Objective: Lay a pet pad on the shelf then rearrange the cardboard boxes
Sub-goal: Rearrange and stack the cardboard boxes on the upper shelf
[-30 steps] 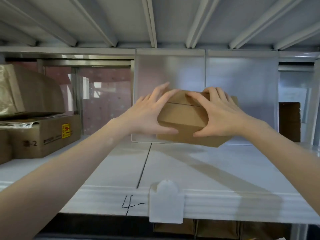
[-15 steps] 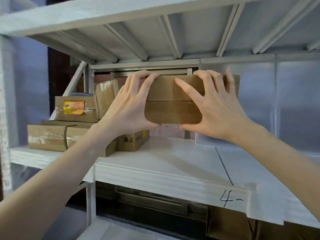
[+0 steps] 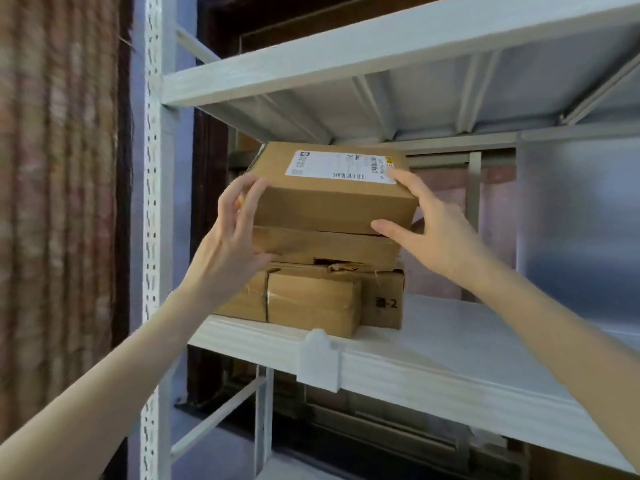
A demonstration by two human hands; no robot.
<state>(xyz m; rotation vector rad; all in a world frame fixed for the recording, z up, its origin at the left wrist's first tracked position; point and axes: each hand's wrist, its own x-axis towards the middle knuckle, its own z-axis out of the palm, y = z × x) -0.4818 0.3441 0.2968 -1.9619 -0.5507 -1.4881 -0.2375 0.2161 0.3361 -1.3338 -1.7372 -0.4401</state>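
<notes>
Brown cardboard box with white shipping label (image 3: 332,202), topmost on a stack of brown cardboard boxes (image 3: 311,299) at the left end of the white metal shelf (image 3: 450,351). Left grip (image 3: 232,237) presses its left end, fingers nearly straight. Right grip (image 3: 429,226) clasps its right corner, thumb at the lower front edge, fingers on top.

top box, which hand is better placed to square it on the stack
Probably right: the right hand grips the top box at its corner, thumb below, fingers above; the left hand only brushes its end.
</notes>
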